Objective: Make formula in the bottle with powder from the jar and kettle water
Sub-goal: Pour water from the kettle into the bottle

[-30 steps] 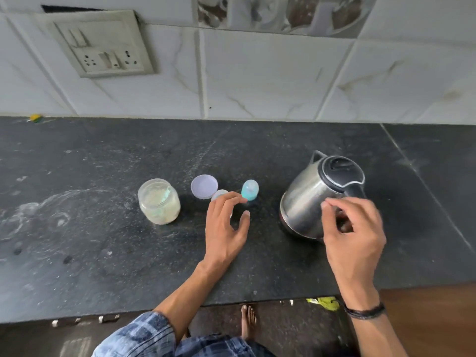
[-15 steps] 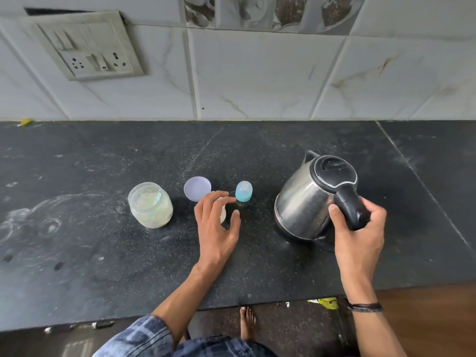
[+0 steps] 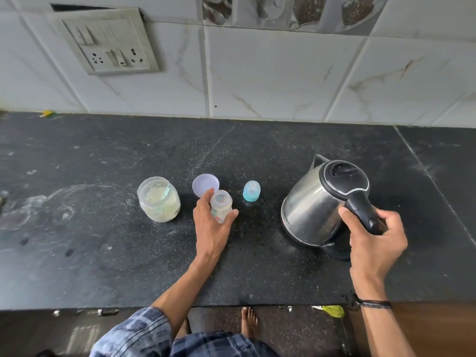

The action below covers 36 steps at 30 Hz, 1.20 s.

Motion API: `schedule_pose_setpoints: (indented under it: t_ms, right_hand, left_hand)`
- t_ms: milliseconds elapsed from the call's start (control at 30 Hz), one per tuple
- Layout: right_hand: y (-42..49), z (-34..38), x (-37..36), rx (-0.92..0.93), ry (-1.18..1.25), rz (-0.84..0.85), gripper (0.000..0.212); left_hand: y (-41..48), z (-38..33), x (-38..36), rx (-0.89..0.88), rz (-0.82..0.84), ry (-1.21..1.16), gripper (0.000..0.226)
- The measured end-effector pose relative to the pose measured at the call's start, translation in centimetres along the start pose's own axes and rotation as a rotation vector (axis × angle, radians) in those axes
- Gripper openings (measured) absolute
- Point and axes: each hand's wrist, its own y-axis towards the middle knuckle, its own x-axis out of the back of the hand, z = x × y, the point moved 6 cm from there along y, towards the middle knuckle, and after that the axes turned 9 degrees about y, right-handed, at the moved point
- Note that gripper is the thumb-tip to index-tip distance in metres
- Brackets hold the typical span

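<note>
Left grip (image 3: 211, 228) wrapped round bottle (image 3: 221, 205), upright on worktop (image 3: 103, 253), at grip's 12 o'clock. Right grip (image 3: 376, 240) clamped on kettle (image 3: 314, 202) handle, kettle body at its 10 o'clock. Jar (image 3: 159, 199) at bottle's 9 o'clock.

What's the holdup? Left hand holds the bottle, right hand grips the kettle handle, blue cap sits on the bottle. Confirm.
Not the cap. The head view shows the blue cap standing on the counter between the bottle and the kettle; the bottle's mouth is open. The left hand holds the bottle, the right hand grips the kettle handle.
</note>
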Motion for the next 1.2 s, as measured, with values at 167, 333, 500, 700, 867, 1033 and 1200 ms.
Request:
schedule_pose_setpoints:
  t_ms: [167,333,500,700,867,1033,1200]
  right_hand:
    - [1.4,-0.2,0.7,0.025,-0.011,0.116,0.039]
    - [2.3,0.5,0.0,0.011,-0.008,0.302,0.041]
    - [2.5,2.3,-2.1,-0.003,0.008,0.496,0.043]
    - [2.3,4.4,-5.1,0.052,-0.005,0.673,0.042]
    - [2.6,5.5,-7.0,0.103,-0.067,0.794,0.041]
    - [2.9,6.7,-9.5,0.177,-0.142,0.912,0.044]
    - [3.2,7.4,-11.7,0.187,-0.183,0.992,0.04]
  left_hand:
    - [0.5,-0.1,0.1,0.031,0.024,-0.015,0.059]
    - [0.6,-0.6,0.2,0.025,0.041,-0.016,0.059]
    - [1.0,-1.5,0.4,-0.027,0.045,-0.019,0.062]
    - [1.7,-2.0,1.0,-0.055,0.067,-0.001,0.064]
    - [1.9,-2.1,1.7,-0.066,0.068,0.019,0.063]
    - [2.0,-2.0,2.4,-0.062,0.065,0.052,0.068]
    - [2.0,-1.8,3.0,-0.046,0.056,0.061,0.071]
